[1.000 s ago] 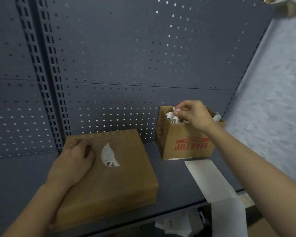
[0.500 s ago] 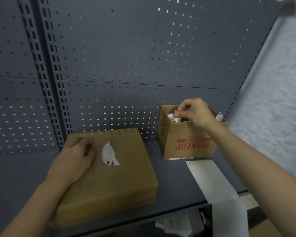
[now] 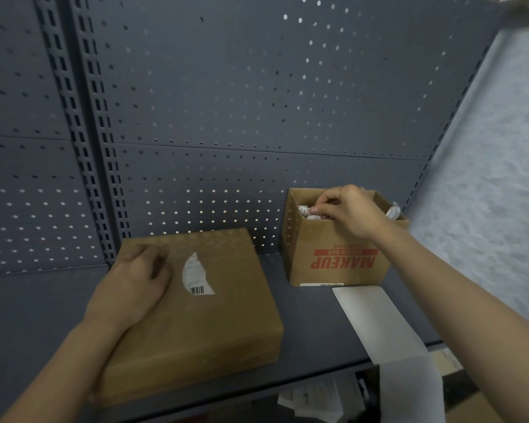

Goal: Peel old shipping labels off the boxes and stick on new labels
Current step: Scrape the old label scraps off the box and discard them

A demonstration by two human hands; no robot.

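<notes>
Right hand is down in the mouth of the small box, wrist bent, forearm reaching in from the near right. Its fingertips are curled and pinched together on the crumpled paper heaped inside. That box sits far right on the shelf, against the pegboard, with red lettering upside down on its near side. Left hand lies palm down on the far-left corner of the flat box, fingers loosely bent, gripping nothing. Just right of it, a torn old label clings to the lid, barcode showing. A white strip runs from the small box over the shelf's near edge.
</notes>
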